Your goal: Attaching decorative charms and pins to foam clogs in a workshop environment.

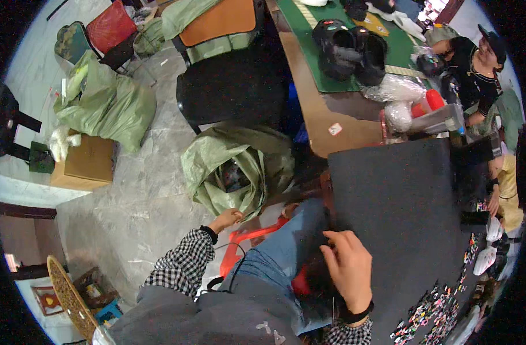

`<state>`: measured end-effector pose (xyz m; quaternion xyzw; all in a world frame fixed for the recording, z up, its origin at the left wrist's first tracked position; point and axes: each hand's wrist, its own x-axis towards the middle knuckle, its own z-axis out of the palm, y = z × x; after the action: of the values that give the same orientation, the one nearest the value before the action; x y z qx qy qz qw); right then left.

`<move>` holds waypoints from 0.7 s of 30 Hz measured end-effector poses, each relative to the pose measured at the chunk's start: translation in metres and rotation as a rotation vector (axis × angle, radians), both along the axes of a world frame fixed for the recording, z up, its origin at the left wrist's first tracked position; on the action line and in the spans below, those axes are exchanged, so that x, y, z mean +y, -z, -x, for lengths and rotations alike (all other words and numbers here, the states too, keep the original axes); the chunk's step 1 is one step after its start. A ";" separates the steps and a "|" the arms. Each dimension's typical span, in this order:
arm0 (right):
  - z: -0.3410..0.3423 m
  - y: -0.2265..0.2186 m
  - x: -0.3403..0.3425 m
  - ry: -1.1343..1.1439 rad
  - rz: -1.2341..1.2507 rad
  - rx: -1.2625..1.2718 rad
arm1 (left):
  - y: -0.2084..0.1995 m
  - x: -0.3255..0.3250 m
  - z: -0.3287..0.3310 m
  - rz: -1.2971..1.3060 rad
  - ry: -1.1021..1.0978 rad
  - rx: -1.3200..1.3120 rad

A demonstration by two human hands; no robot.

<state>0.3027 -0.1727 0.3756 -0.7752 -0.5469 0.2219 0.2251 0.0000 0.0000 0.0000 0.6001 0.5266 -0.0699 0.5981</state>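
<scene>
Here, the wearer's two hands (350,265) show, one by one green sack (208,164)

Checked sleeves (179,263) — black cuffs (209,233), blue jeans (281,246)

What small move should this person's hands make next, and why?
Perhaps the left hand should spread the green woven sack's mouth wider: that hand is already at the sack's near edge, and folds partly hide the dark contents. The right hand looks empty beside the black tabletop, so it could help.
</scene>
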 end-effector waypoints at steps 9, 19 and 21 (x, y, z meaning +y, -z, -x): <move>-0.012 -0.019 0.002 0.429 0.032 0.424 | 0.045 0.022 -0.002 -0.576 -0.073 0.173; -0.032 -0.022 0.027 0.348 0.117 0.256 | 0.078 0.029 -0.070 -0.382 0.326 0.418; -0.033 -0.021 0.028 0.617 0.195 0.475 | 0.074 0.029 -0.081 -0.195 0.330 0.385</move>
<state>0.3362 -0.1442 0.3966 -0.8480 -0.1974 0.3677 0.3265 0.0811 0.0289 -0.0737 0.7084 0.5298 -0.2281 0.4068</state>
